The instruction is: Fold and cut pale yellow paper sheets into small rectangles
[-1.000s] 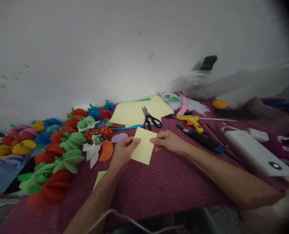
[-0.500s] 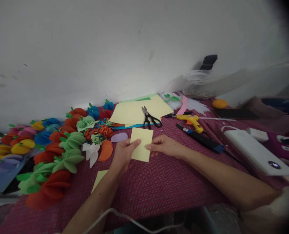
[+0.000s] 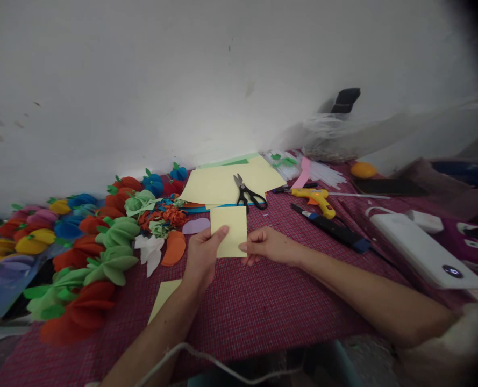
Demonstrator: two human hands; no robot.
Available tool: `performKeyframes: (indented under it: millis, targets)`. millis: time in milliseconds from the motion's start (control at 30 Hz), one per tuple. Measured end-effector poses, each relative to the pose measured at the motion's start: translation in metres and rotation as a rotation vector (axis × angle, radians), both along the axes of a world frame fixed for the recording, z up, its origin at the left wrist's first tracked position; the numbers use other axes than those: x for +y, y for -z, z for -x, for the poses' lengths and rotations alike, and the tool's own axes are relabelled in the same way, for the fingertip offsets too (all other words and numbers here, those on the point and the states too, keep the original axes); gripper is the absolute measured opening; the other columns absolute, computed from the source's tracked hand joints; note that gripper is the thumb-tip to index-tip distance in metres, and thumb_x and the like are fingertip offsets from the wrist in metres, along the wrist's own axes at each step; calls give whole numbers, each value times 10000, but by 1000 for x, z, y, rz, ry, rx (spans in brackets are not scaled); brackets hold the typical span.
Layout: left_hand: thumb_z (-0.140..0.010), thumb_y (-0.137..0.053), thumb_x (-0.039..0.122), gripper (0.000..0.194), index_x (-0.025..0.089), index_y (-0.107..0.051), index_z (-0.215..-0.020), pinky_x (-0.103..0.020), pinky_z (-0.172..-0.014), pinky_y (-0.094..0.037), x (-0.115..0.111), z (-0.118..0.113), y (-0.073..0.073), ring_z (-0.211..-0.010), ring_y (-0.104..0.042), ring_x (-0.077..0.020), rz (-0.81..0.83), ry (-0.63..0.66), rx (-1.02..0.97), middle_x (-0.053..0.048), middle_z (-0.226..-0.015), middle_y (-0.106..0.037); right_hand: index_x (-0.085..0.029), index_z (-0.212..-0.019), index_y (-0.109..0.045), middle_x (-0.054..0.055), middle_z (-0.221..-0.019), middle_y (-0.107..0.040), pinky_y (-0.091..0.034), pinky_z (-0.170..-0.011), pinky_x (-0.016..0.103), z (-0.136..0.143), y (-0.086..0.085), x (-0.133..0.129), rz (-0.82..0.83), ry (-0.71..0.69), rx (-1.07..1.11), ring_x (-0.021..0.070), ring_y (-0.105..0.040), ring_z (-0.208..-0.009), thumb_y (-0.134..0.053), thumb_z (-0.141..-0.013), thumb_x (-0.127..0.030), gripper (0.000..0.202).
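A small pale yellow rectangle of paper (image 3: 231, 231) is held upright over the table, just in front of the scissors. My left hand (image 3: 203, 252) grips its left edge, thumb across the front face and fingers hidden behind. At the lower right corner, my right hand (image 3: 268, 246) pinches the paper between thumb and fingers. Black-handled scissors (image 3: 247, 193) lie on larger pale yellow sheets (image 3: 210, 183) behind the hands. Another pale yellow piece (image 3: 164, 295) rests on the cloth, partly covered by my left forearm.
Colourful paper fruit shapes (image 3: 113, 236) crowd the left side, with orange cut pieces (image 3: 173, 248) and scraps beside them. On the right lie a yellow glue gun (image 3: 315, 199), a black-and-blue tool (image 3: 335, 231) and a white power bank (image 3: 426, 250). A white cable (image 3: 214, 363) crosses the front.
The small yellow paper has turned from slightly tilted to nearly straight and shifted a little left and up. Both hands keep hold of it.
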State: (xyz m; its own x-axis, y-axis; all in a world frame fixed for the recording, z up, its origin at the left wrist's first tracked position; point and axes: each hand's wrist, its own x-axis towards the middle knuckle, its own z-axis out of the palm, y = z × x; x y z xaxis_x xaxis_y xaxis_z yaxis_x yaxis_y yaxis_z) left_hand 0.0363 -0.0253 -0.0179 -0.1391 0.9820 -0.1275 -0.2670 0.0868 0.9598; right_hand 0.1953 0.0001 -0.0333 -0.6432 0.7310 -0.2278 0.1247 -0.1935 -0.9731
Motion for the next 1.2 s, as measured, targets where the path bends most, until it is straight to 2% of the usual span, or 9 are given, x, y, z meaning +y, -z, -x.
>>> performKeyframes:
  millis: [400,600,667,733,767,833,967,1067,1200]
  targets:
    - [-624,-696,292,295,77,-629,-815,-252,-525,-485,0,-4,-3,-572,-623,-167,31,-68,-143,-69,-660,-672,-126,-683,-602,28,-646,-644,-434,-560,218,-2,-8,0,-38,-23,15,94,-581,-564,-602,-686,-436,310]
    - [-662,-657,350,412,97,-590,-979,-268,-593,-485,3,0,-1,-697,-629,-184,43,50,-90,-108,-837,-666,-137,-610,-556,-20,-544,-551,-377,-538,214,-9,-9,9,-137,101,50,80,-490,-507,-551,-727,-424,310]
    - [-700,-610,390,458,158,-528,-1085,-257,-639,-471,7,8,-4,-781,-617,-173,-30,-9,11,-89,-959,-640,-132,-608,-542,-33,-524,-509,-346,-516,209,-18,-10,16,-107,21,2,73,-450,-486,-550,-727,-405,297]
    - [-735,-555,426,470,207,-475,-1143,-248,-683,-448,10,16,-9,-847,-596,-160,-82,-55,169,-66,-1045,-603,-120,-644,-565,-33,-541,-495,-334,-523,211,-29,-12,20,-81,-204,-81,74,-434,-500,-547,-729,-373,267]
    - [-748,-531,436,438,202,-496,-1117,-246,-709,-434,10,20,-12,-874,-583,-158,-94,-1,261,-63,-1044,-599,-115,-665,-579,-32,-554,-492,-332,-530,213,-32,-13,21,-90,-325,-127,75,-430,-510,-541,-734,-351,249]
    - [-763,-510,428,368,170,-563,-1021,-244,-753,-407,6,22,-15,-897,-558,-159,-113,256,452,-61,-1001,-608,-111,-686,-590,-36,-563,-472,-319,-531,210,-37,-16,21,-154,-521,-200,73,-413,-523,-519,-747,-304,215]
    - [-776,-486,425,324,141,-624,-848,-205,-606,-383,-7,14,-16,-702,-518,-124,-143,801,764,-20,-768,-602,-116,-634,-538,-58,-541,-365,-269,-490,192,-32,-20,15,-278,-691,-222,56,-330,-509,-488,-755,-238,179]
    - [-790,-457,429,344,123,-606,-742,-175,-476,-290,-12,8,-13,-562,-408,-79,-146,972,857,26,-602,-483,-124,-615,-497,-64,-543,-317,-252,-469,183,-26,-21,9,-283,-726,-227,50,-302,-505,-479,-753,-220,169]
    - [-796,-450,405,347,117,-525,-618,-174,-421,-199,-10,7,-9,-492,-273,-51,-127,1113,800,57,-527,-308,-128,-576,-463,-71,-522,-283,-238,-448,176,-22,-20,5,-292,-764,-228,43,-277,-487,-484,-751,-208,194]
